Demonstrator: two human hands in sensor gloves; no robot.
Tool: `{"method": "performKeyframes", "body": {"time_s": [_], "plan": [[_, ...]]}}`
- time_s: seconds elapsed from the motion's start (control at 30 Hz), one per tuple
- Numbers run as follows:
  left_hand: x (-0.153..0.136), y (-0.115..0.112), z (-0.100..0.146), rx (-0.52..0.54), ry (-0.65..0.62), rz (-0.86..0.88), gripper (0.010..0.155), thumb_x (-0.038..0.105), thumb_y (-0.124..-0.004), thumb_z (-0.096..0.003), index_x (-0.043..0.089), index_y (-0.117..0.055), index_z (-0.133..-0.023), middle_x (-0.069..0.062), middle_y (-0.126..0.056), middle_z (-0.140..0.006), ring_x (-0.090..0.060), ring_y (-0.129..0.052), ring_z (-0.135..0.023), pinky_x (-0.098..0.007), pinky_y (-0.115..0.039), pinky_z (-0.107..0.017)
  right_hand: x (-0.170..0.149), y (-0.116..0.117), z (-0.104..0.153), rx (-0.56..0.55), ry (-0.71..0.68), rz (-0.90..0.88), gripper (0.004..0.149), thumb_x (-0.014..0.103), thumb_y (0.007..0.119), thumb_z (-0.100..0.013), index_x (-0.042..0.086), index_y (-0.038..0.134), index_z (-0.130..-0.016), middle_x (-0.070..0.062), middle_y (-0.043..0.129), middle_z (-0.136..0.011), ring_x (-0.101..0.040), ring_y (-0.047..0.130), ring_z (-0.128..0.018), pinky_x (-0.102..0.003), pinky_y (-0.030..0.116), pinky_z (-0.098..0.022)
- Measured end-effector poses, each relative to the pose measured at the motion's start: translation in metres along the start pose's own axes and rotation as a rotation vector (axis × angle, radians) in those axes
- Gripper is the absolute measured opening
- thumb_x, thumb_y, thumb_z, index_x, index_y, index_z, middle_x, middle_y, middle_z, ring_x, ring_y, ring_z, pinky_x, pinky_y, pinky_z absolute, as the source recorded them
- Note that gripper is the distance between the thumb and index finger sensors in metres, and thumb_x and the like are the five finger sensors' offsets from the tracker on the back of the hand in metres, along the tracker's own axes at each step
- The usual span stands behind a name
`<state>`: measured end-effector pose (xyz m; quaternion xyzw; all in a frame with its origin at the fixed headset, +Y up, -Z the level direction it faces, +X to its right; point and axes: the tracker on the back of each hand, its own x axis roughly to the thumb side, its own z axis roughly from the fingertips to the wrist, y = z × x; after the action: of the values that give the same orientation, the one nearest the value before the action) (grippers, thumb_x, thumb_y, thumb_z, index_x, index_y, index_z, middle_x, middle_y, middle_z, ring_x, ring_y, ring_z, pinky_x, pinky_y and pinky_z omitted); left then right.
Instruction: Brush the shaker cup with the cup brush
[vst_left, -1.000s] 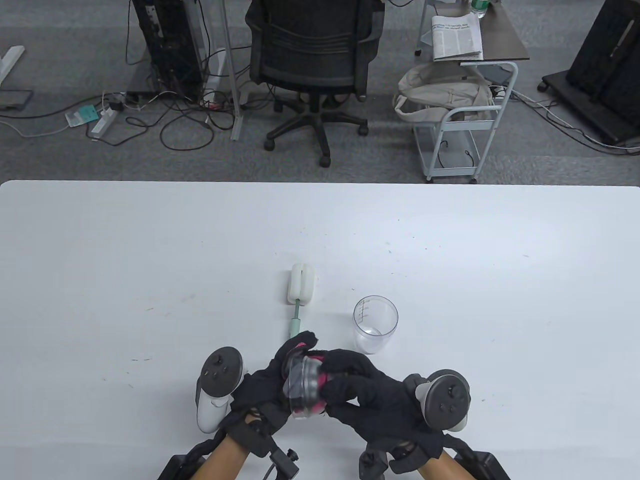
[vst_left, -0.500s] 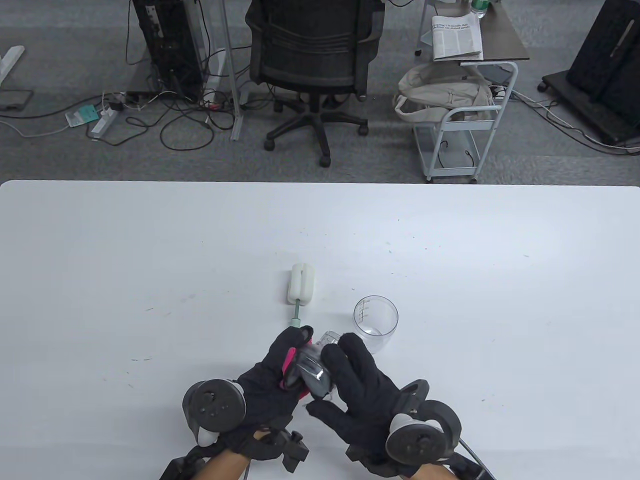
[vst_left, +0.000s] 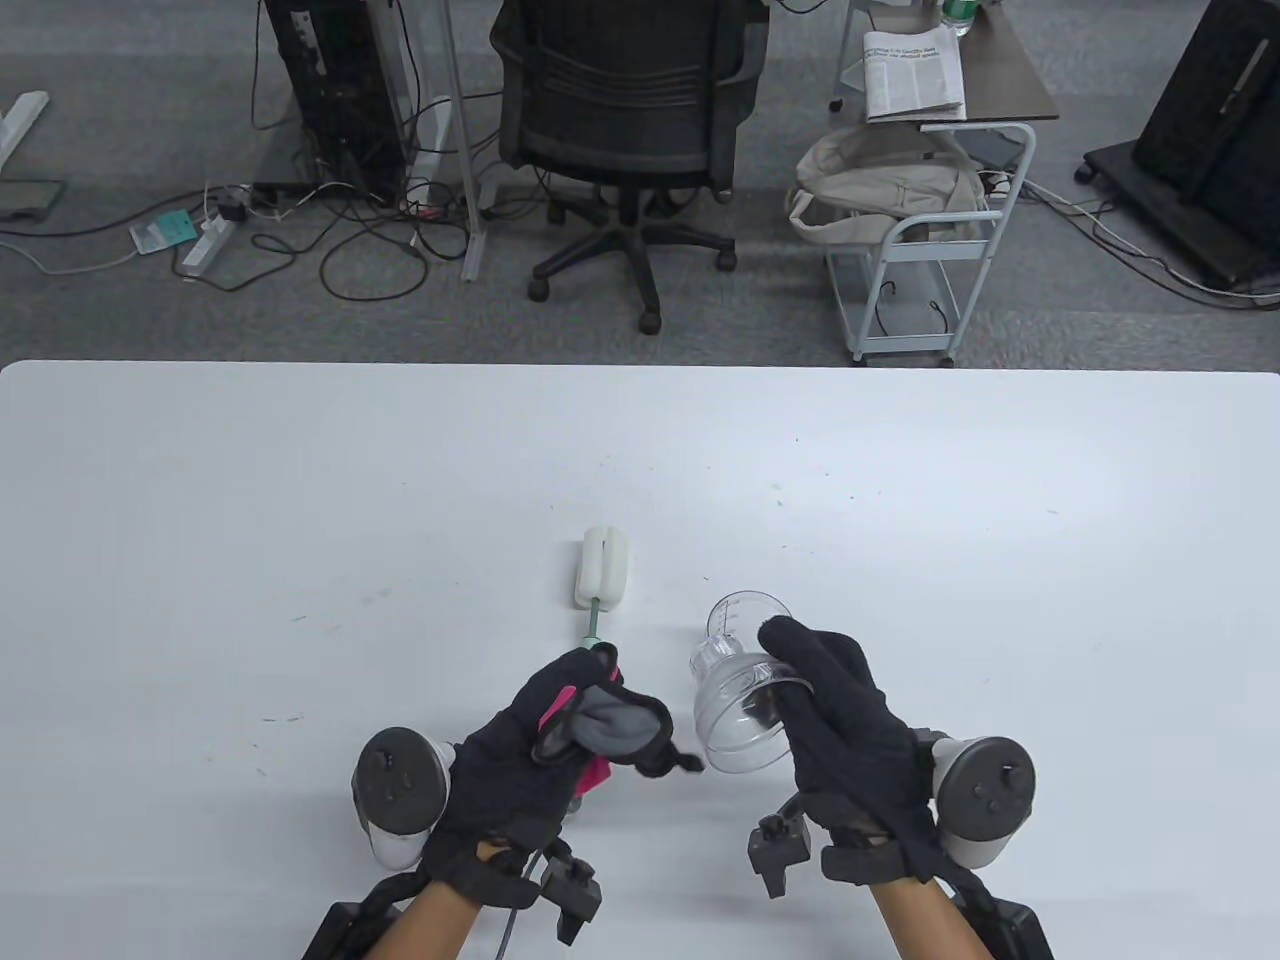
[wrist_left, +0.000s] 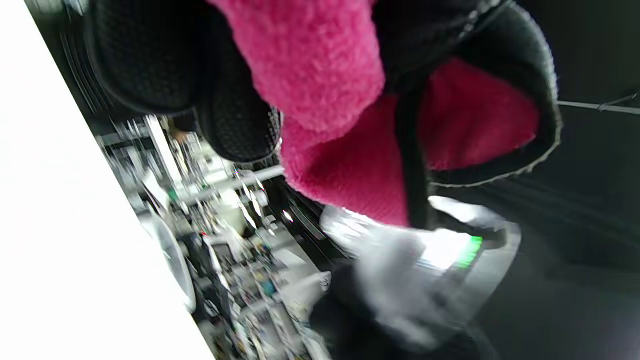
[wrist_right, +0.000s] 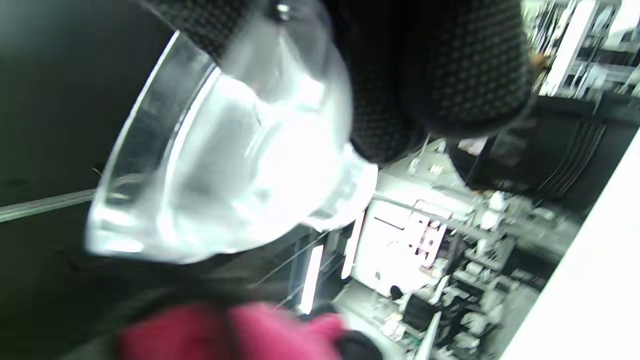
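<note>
The clear shaker cup (vst_left: 742, 611) stands upright on the white table (vst_left: 300, 520), just beyond my right hand. The cup brush (vst_left: 604, 572), with a white sponge head and a green handle, lies flat to the cup's left. My right hand (vst_left: 800, 665) grips a clear dome-shaped shaker top (vst_left: 735, 720), which also shows in the right wrist view (wrist_right: 225, 150). My left hand (vst_left: 585, 695) holds a grey fabric sleeve with pink lining (vst_left: 615, 725), seen close in the left wrist view (wrist_left: 350, 165). The brush handle's near end lies right by my left fingertips.
Beyond the table's far edge are an office chair (vst_left: 625, 110), a white cart (vst_left: 925, 250) with a bag, and cables on the floor. On the table only the brush and the cup are in view.
Both hands held the clear top inside the sleeve together. Now they have moved apart: the right hand has the clear top, moved right, and the left hand keeps the sleeve.
</note>
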<state>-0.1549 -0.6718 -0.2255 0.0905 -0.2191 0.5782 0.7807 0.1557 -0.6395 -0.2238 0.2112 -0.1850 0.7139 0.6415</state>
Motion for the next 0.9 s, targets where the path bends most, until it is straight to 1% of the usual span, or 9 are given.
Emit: {"method": "performKeyframes", "body": {"time_s": [0.13, 0.23, 0.33, 0.4, 0.5, 0.6, 0.73, 0.8, 0.9], "plan": [[0.0, -0.009, 0.001, -0.074, 0.028, -0.016, 0.054, 0.039, -0.081, -0.0587, 0.022, -0.058, -0.105, -0.02, -0.081, -0.099, -0.033, -0.103, -0.067, -0.055, -0.084, -0.051, 0.005, 0.023, 0.003, 0.346, -0.026, -0.107, 0.046, 0.028, 0.081, -0.055, 0.018, 0.071, -0.099, -0.012, 0.081, -0.08, -0.024, 0.099, -0.048, -0.039, 0.091, -0.037], [0.0, -0.023, 0.0, -0.27, 0.04, 0.273, 0.059, 0.044, -0.079, -0.0592, 0.021, -0.054, -0.107, -0.02, -0.078, -0.102, -0.035, -0.1, -0.072, -0.057, -0.082, -0.054, 0.016, 0.033, 0.009, 0.148, -0.174, 0.241, 0.045, 0.032, 0.087, -0.047, 0.018, 0.081, -0.089, -0.01, 0.09, -0.068, -0.016, 0.102, -0.033, -0.032, 0.094, -0.025], [-0.005, -0.026, -0.002, -0.351, -0.012, 0.478, 0.066, 0.048, -0.077, -0.06, 0.019, -0.047, -0.111, -0.023, -0.072, -0.106, -0.041, -0.091, -0.083, -0.061, -0.073, -0.061, 0.023, 0.035, 0.012, 0.164, -0.218, 0.347, 0.045, 0.032, 0.087, -0.048, 0.016, 0.081, -0.089, -0.012, 0.09, -0.066, -0.018, 0.101, -0.033, -0.034, 0.093, -0.025], [-0.001, -0.029, -0.001, -0.386, -0.048, 0.479, 0.07, 0.051, -0.076, -0.0602, 0.022, -0.039, -0.114, -0.021, -0.062, -0.114, -0.044, -0.079, -0.095, -0.066, -0.063, -0.067, 0.023, 0.039, 0.013, 0.156, -0.272, 0.524, 0.046, 0.034, 0.087, -0.048, 0.015, 0.082, -0.089, -0.012, 0.091, -0.065, -0.018, 0.101, -0.032, -0.035, 0.093, -0.024], [0.013, -0.043, 0.007, -0.477, -0.083, 0.2, 0.081, 0.061, -0.072, -0.0581, 0.026, -0.027, -0.115, -0.024, -0.043, -0.12, -0.055, -0.043, -0.109, -0.071, -0.043, -0.073, 0.021, 0.049, 0.014, 0.166, -0.354, 0.77, 0.046, 0.038, 0.085, -0.047, 0.015, 0.082, -0.087, -0.01, 0.092, -0.064, -0.016, 0.102, -0.031, -0.033, 0.094, -0.023], [0.02, -0.043, 0.011, -0.317, -0.133, 0.027, 0.072, 0.062, -0.065, -0.0583, 0.027, -0.034, -0.113, -0.024, -0.053, -0.115, -0.052, -0.055, -0.106, -0.069, -0.05, -0.071, 0.013, 0.05, 0.012, 0.22, -0.277, 0.665, 0.046, 0.036, 0.084, -0.047, 0.014, 0.08, -0.088, -0.01, 0.091, -0.065, -0.017, 0.101, -0.032, -0.033, 0.094, -0.024], [0.009, -0.033, 0.006, -0.241, -0.055, 0.145, 0.066, 0.055, -0.067, -0.0596, 0.022, -0.042, -0.111, -0.022, -0.072, -0.106, -0.048, -0.079, -0.093, -0.063, -0.069, -0.063, 0.014, 0.052, 0.013, 0.24, -0.298, 0.519, 0.046, 0.035, 0.085, -0.047, 0.014, 0.08, -0.087, -0.009, 0.091, -0.064, -0.016, 0.1, -0.032, -0.033, 0.093, -0.025], [-0.002, -0.033, 0.003, -0.322, 0.091, 0.219, 0.067, 0.055, -0.068, -0.0597, 0.019, -0.045, -0.111, -0.023, -0.077, -0.101, -0.048, -0.084, -0.086, -0.062, -0.073, -0.058, 0.022, 0.06, 0.016, 0.288, -0.379, 0.441, 0.048, 0.035, 0.088, -0.045, 0.011, 0.079, -0.085, -0.009, 0.091, -0.063, -0.017, 0.1, -0.031, -0.034, 0.093, -0.024], [-0.013, -0.037, 0.002, -0.571, 0.213, 0.466, 0.069, 0.057, -0.067, -0.0616, 0.018, -0.042, -0.113, -0.024, -0.075, -0.103, -0.05, -0.082, -0.087, -0.063, -0.072, -0.059, 0.027, 0.062, 0.021, 0.261, -0.441, 0.474, 0.048, 0.038, 0.088, -0.044, 0.009, 0.079, -0.082, -0.006, 0.091, -0.062, -0.014, 0.101, -0.03, -0.031, 0.094, -0.024]]}}
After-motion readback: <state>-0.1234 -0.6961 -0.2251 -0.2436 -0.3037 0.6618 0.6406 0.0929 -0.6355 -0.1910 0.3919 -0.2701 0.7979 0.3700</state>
